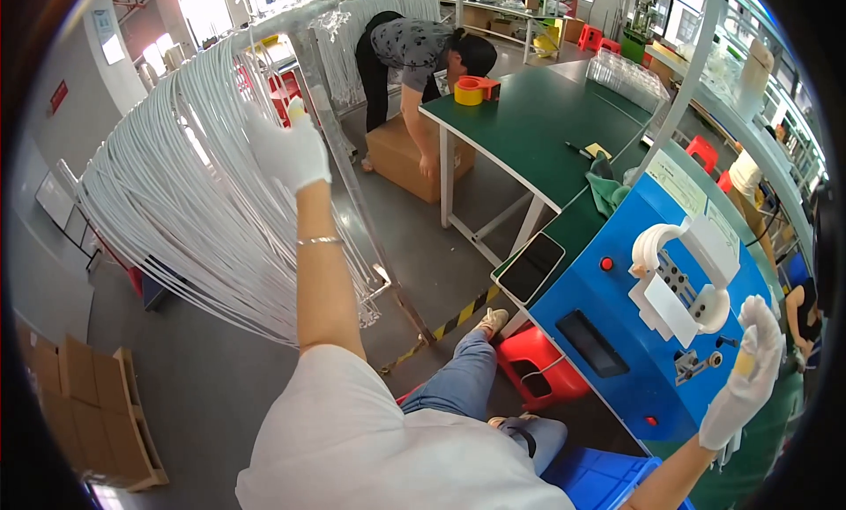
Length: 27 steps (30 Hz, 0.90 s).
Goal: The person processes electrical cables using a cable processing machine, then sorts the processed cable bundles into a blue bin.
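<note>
My left hand point(295, 153), in a white glove, reaches up and forward to a rack of hanging white cables point(194, 175). Its thumb and fingers look apart, though the fingertips blend into the cables; I see nothing held. On the other side, my right hand point(749, 378), also gloved, is raised at the right edge of a blue machine point(590, 307), its fingers stretched upward and nothing visible in them. A white ring-shaped coiling fixture point(656, 250) sits on top of the machine, near that hand. A small metal fitting point(696, 365) lies between them.
A co-worker point(423, 56) bends over a cardboard box point(410, 158) ahead. The green table point(520, 122) bears a tape dispenser point(476, 90). A phone point(531, 268) lies near the machine. A red stool point(542, 369) and a blue crate point(599, 479) stand below; stacked boxes point(84, 404) sit left.
</note>
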Each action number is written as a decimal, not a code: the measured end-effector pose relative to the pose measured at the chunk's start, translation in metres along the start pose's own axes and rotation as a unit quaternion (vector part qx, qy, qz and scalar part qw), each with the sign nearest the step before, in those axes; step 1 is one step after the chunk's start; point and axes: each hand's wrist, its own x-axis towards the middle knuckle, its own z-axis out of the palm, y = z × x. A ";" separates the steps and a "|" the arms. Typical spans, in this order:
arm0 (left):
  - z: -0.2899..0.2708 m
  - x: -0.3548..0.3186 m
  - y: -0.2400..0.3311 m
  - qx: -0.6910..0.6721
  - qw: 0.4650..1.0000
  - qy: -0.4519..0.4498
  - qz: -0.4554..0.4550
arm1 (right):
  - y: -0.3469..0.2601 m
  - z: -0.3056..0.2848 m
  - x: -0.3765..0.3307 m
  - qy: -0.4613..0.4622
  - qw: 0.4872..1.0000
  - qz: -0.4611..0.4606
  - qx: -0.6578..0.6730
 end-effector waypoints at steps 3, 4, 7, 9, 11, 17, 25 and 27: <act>-0.008 0.012 0.000 -0.245 0.933 -0.180 -0.191 | -0.004 0.013 -0.007 -0.016 0.998 -0.030 -0.045; -0.010 0.014 0.003 -0.323 0.881 -0.237 -0.253 | -0.009 0.016 -0.009 -0.017 0.999 -0.030 -0.043; -0.027 -0.046 0.097 -0.506 0.704 -0.331 -0.372 | -0.026 0.044 -0.007 -0.068 0.998 -0.007 0.017; -0.038 -0.110 0.131 -0.516 0.621 -0.479 -0.344 | -0.047 0.058 0.010 -0.101 0.992 -0.071 -0.032; -0.053 -0.171 0.168 -0.561 0.392 -0.662 -0.306 | -0.066 0.089 0.021 -0.150 0.971 0.104 0.152; -0.093 -0.302 0.222 -0.479 0.306 -0.822 0.034 | -0.081 0.082 0.032 -0.314 0.898 0.246 0.185; -0.051 -0.160 0.208 -0.622 0.388 -0.607 -0.308 | 0.052 -0.074 -0.058 -0.184 0.827 0.303 0.436; -0.048 -0.168 0.179 -0.664 0.414 -0.560 -0.271 | 0.074 -0.099 -0.086 -0.054 0.724 0.301 0.618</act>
